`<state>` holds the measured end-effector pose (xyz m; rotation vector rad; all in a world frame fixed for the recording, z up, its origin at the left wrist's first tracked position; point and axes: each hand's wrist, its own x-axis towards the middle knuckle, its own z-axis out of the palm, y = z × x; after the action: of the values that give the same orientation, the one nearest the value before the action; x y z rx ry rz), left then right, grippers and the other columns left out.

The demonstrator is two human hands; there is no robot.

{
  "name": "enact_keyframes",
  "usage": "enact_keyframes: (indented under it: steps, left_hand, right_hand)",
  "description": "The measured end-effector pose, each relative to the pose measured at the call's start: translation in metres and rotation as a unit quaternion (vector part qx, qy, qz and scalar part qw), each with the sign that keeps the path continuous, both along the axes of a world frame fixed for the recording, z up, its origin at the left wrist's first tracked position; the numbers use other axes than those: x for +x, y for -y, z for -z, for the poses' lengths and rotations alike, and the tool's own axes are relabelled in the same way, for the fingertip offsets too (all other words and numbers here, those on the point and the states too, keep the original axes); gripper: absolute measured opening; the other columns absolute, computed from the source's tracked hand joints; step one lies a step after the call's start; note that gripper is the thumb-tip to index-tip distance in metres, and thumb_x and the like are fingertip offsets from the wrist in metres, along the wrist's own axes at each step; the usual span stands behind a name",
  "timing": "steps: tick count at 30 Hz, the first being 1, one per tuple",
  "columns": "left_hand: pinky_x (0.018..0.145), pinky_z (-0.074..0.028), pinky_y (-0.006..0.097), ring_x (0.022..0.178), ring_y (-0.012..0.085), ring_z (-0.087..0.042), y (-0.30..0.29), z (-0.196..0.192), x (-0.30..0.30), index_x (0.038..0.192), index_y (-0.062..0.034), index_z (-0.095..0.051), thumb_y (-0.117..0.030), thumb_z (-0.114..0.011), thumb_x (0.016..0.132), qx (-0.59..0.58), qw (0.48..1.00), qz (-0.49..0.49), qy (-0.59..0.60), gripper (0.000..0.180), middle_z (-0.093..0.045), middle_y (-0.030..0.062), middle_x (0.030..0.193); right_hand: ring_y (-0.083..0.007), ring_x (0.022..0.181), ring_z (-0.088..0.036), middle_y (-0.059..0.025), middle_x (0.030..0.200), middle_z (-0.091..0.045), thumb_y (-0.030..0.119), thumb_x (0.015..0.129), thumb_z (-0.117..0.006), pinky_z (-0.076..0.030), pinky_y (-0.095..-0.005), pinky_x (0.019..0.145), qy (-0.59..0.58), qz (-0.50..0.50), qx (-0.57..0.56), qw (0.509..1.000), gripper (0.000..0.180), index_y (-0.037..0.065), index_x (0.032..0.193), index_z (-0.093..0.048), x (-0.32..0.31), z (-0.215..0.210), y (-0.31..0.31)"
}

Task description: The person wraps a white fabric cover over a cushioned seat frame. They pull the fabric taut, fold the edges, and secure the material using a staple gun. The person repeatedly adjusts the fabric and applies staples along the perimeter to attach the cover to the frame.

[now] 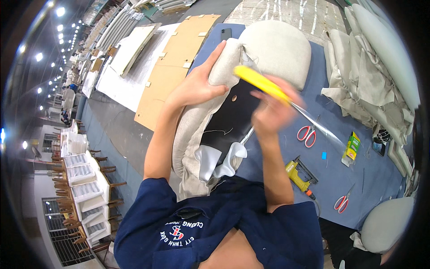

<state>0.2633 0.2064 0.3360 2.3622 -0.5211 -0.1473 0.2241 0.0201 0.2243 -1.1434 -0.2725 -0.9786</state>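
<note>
The left hand [197, 87] is clamped on the folded beige fabric edge [224, 62] of an upholstered seat cushion [277, 49], standing tilted on the blue bench [358, 175] against the person. The right hand [271, 110], motion-blurred, is closed around a yellow-handled tool [260, 83] over the cushion's black underside [237, 116]. Judged risk: the tool's thin tip could slip and snag the fabric or strike the left fingers close by, should the grip slacken.
</note>
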Motion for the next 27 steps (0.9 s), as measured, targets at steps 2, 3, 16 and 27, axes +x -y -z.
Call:
enact_keyframes:
  steps: [2, 3, 16, 27]
  left_hand:
    - [0.127, -0.027, 0.041, 0.157, 0.0365, -0.034, -0.014, 0.005, 0.003, 0.171, -0.0137, -0.022, -0.018, -0.077, 0.077, -0.002, 1.0, -0.021, -0.001, 0.109, -0.035, 0.0236, 0.169]
    - [0.127, -0.027, 0.041, 0.157, 0.0363, -0.033, -0.025, 0.002, 0.004, 0.171, -0.0135, -0.022, -0.018, -0.077, 0.077, 0.006, 0.999, -0.034, 0.007, 0.109, -0.035, 0.0235, 0.169]
    - [0.128, -0.026, 0.041, 0.157, 0.0353, -0.033, -0.016, 0.01, 0.012, 0.17, -0.0121, -0.021, -0.014, -0.077, 0.076, -0.005, 1.0, -0.021, -0.014, 0.11, -0.036, 0.0234, 0.168]
    - [0.127, -0.027, 0.041, 0.157, 0.0351, -0.035, -0.041, 0.0, 0.008, 0.169, -0.0092, -0.025, -0.016, -0.079, 0.075, 0.037, 0.997, -0.047, 0.043, 0.109, -0.036, 0.023, 0.169]
  right_hand:
    - [-0.0284, 0.084, -0.074, -0.0275, 0.121, -0.061, 0.03, 0.113, -0.051, -0.065, -0.034, 0.058, -0.054, -0.088, -0.018, 0.994, 0.032, 0.007, 0.13, -0.037, 0.002, 0.005, -0.009]
    - [-0.0297, 0.085, -0.074, -0.0273, 0.122, -0.061, 0.028, 0.112, -0.051, -0.066, -0.0347, 0.059, -0.006, -0.051, 0.015, 0.999, 0.031, 0.007, 0.129, -0.037, -0.002, -0.01, -0.003]
    - [-0.03, 0.079, -0.075, -0.0224, 0.123, -0.062, 0.027, 0.113, -0.049, -0.065, -0.0328, 0.066, 0.042, -0.017, -0.005, 0.999, 0.029, 0.004, 0.129, -0.041, 0.013, -0.002, -0.022]
    - [-0.0286, 0.088, -0.076, -0.0242, 0.125, -0.064, 0.019, 0.113, -0.05, -0.068, -0.0346, 0.07, -0.083, -0.15, 0.031, 0.985, 0.03, -0.001, 0.132, -0.039, -0.001, 0.003, -0.017]
